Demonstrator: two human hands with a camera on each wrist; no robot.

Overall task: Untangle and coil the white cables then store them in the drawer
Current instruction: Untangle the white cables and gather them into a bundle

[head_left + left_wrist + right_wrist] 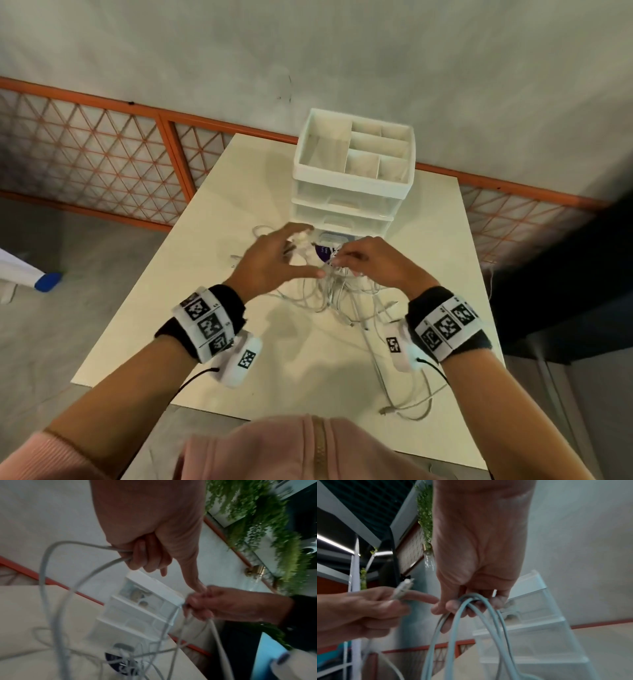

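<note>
Grey concrete wall and an orange lattice fence stand behind a cream table (144, 325). At the table's far end sits a white drawer unit (352, 178) with an open divided tray on top and translucent drawers below it; the lowest drawer (337, 240) looks pulled out toward the person, a round purple item showing inside it.

Both hands are raised over the table just in front of that drawer, close together. The left hand (274, 263) has its lower fingers curled round strands of the white cables (329, 294), with a white plug end sticking up past its knuckles in the right wrist view; its index finger points straight out and touches the right hand. The right hand (373, 263) is curled round 3 or so loops of cable that hang over its fingers (452, 605).

From the 2 hands the tangle drops to the tabletop, spreading in loose loops toward the near right edge, where a connector (385, 411) lies at the end of 1 strand.

Each wrist wears a black band with square printed markers.
</note>
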